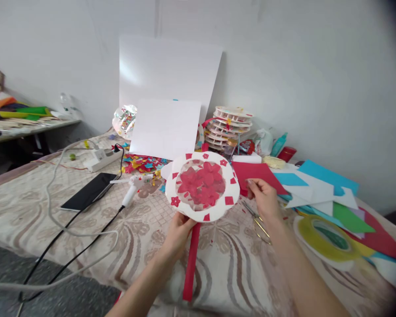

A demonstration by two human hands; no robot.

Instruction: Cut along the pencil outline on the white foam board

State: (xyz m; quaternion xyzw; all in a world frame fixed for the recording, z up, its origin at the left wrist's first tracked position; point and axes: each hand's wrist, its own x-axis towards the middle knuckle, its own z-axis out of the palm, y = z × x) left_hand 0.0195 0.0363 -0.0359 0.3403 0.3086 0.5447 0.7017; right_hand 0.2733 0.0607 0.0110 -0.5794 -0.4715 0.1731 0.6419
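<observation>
- Left hand (180, 229) is pinching the paper plate (170, 187) by its bottom rim, holding it tilted above the table (a one-point grip), so it could be flopping or slipping.
- Right hand (262, 198) is hovering just beside the right rim, fingertips pressed together; can't tell if it's pinching anything.
- Red strip (191, 259) is dangling below and could be tearing off.

Left hand (180, 229) up at centre, fingers and thumb clamped in a grip, left forearm (141, 286) running in from bottom-left. Right hand (263, 197) near it and slightly higher, fingertips pinched together pointing left, right forearm (303, 273) in from bottom-right. Both arms bare.
</observation>
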